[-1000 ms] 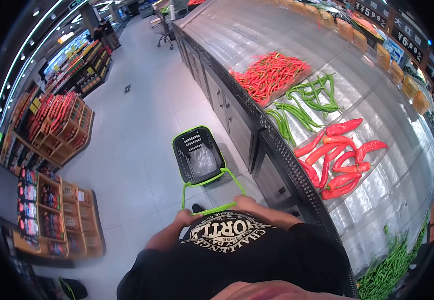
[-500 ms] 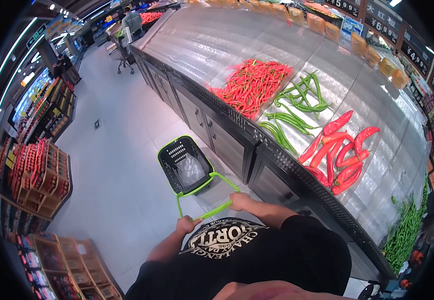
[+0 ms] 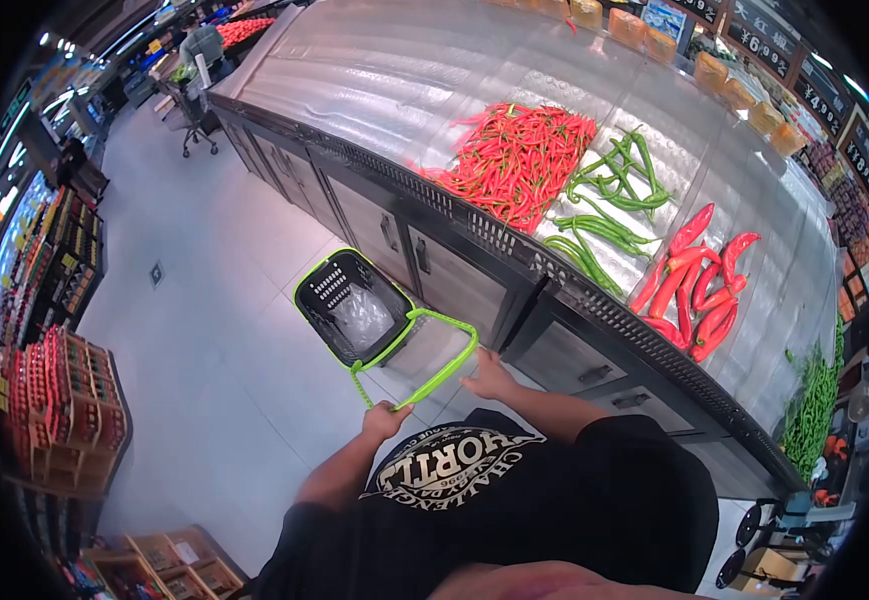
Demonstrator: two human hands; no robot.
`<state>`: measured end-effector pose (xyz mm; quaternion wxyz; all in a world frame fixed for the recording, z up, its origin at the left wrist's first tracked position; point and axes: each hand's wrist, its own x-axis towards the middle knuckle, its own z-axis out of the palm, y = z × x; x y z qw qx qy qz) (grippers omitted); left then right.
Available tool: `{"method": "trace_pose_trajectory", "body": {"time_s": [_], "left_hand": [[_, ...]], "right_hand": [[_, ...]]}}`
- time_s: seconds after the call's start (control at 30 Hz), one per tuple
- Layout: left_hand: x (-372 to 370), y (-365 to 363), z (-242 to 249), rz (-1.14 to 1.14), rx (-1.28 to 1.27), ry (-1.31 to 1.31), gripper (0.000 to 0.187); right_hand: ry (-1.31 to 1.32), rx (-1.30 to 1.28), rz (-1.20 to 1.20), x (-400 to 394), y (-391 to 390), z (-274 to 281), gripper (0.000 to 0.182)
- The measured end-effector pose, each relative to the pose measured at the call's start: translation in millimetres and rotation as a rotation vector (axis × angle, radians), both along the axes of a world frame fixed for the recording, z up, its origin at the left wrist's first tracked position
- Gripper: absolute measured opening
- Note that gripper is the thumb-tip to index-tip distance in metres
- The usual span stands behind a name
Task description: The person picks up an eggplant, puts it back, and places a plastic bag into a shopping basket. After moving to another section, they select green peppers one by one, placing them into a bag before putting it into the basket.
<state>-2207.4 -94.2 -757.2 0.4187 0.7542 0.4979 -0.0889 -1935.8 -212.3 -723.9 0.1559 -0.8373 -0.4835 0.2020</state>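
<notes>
Shopping basket [image 3: 335,283]: black body, green rim, on the floor [image 3: 224,350] left of frame centre, ahead of my hands and up-left of them. Its long axis ran upper left to lower right, near end towards me. A crumpled transparent plastic bag [image 3: 362,318] lay inside.

Green handle [image 3: 441,379] reached back from the near end, its bar slanting lower left to upper right, across the basket's axis. My left hand [image 3: 382,420] was closed on the bar's lower-left end and was the nearer to the basket body. My right hand [image 3: 491,379] was beside the upper-right end, fingers parted, no firm grip visible; couldn't tell whether it touched.

Produce stand [image 3: 384,85] ran diagonally from upper left to lower right, on my right-hand side, right hand nearer to it. Cabinet doors [image 3: 454,290] below, beside the basket. On top, roughly mid-frame to the right: thin red chilies [image 3: 524,165] in a heap, long green peppers [image 3: 609,232] beside them, then large red peppers [image 3: 689,290]. Thin green chilies [image 3: 809,415] were piled lower right.

Room: supermarket aisle, pale tiles. Stocked shelf unit [image 3: 79,400] at left, shopping cart [image 3: 192,118] upper left, price signs [image 3: 759,45] upper right.
</notes>
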Motion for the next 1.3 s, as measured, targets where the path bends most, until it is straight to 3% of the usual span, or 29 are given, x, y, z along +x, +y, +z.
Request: {"method": "trace_pose_trajectory", "body": {"time_s": [0.17, 0.2, 0.27, 0.3, 0.4, 0.5, 0.57, 0.63, 0.67, 0.7, 0.73, 0.77, 0.83, 1.0, 1.1, 1.17, 1.3], "left_hand": [[22.1, 36.4, -1.8, 0.011, -0.046, 0.004, 0.076], [26.8, 41.5, 1.3, -0.005, -0.085, 0.022, 0.075], [35.0, 56.8, 12.1, -0.040, -0.212, 0.056, 0.075], [32.2, 60.2, -0.4, -0.025, -0.208, 0.086, 0.075], [29.3, 84.8, -35.2, -0.178, -0.279, -0.005, 0.074], [20.3, 96.2, -56.9, -0.255, -0.486, -0.146, 0.071], [4.9, 105.8, -133.4, -0.363, -0.312, -0.200, 0.065], [-0.8, 121.3, -174.5, -0.305, -0.375, -0.194, 0.065], [9.7, 126.9, -108.8, -0.233, -0.370, -0.066, 0.059], [7.0, 133.3, -90.8, -0.252, -0.350, -0.214, 0.053], [14.2, 148.1, -47.2, -0.271, -0.429, -0.160, 0.049], [18.9, 157.8, -16.8, -0.306, -0.318, -0.066, 0.050], [4.7, 181.1, -53.1, -0.332, -0.207, 0.043, 0.047], [-8.1, 263.4, -68.3, -0.209, -0.237, 0.117, 0.049], [-20.7, 320.0, -116.8, -0.233, -0.285, 0.110, 0.053], [-19.8, 363.6, -141.3, -0.267, -0.279, 0.127, 0.054], [-14.9, 436.7, -192.4, -0.241, -0.198, 0.122, 0.053]], "right_hand": [[0.482, -0.309, -0.201, 6.9, 36.7, -58.2, 0.082], [0.496, -0.310, -0.197, 5.1, 47.6, -56.2, 0.082], [0.999, -0.331, -0.379, -6.7, 77.3, -19.9, 0.075], [1.027, -0.340, -0.362, -11.6, 87.9, -32.8, 0.075], [1.395, -0.127, -0.598, -9.0, 120.8, -69.8, 0.045], [1.510, -0.052, -0.709, -3.7, 127.1, -87.5, 0.036], [1.529, -0.057, -0.770, 5.2, 126.7, -104.6, 0.034], [1.490, -0.062, -0.786, 18.4, 115.6, -137.7, 0.031], [1.443, -0.089, -0.748, 23.4, 111.0, -152.8, 0.031], [1.367, -0.057, -0.855, 19.3, 113.3, -127.3, 0.029], [1.607, -0.020, -0.807, 27.8, 98.6, -192.7, 0.028], [1.453, -0.088, -0.894, 26.8, 106.1, -158.7, 0.025], [1.406, -0.103, -0.982, 15.6, 108.7, -147.1, 0.025], [1.335, 0.027, -1.066, 18.5, 107.0, -157.4, 0.034], [1.292, 0.011, -1.142, 11.0, 108.1, -155.9, 0.039], [1.132, 0.093, -1.413, -4.8, 113.6, -148.4, 0.038], [0.992, 0.075, -1.507, -14.4, 108.0, -169.7, 0.045]]}}
